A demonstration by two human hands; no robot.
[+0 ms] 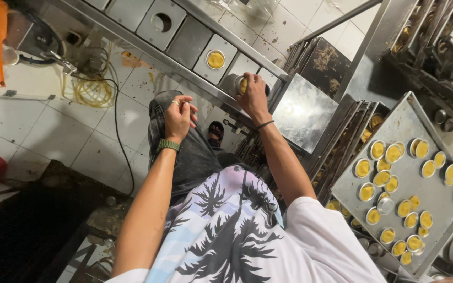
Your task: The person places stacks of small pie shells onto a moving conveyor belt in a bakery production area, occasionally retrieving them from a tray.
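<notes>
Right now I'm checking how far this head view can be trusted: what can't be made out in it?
- Head view: the cup under the right hand, mostly covered by the fingers.
- Whether the left hand holds anything: its curled fingers hide the palm.
- The tray: its lower corner is cut off by the edge.
- The upper-right racks: blurred.

- A small round metal tart tin (243, 85), filled with yellow dough, sits in a square slot on a long steel conveyor (184, 39) that runs diagonally across the far middle of the scene. Fingers cover much of it from the right; only its left rim and some yellow filling show.
- A second, identical tin (215, 59) sits just to its far left in the neighbouring slot, upright and uncovered, its yellow filling fully in view inside a shiny rim.
</notes>
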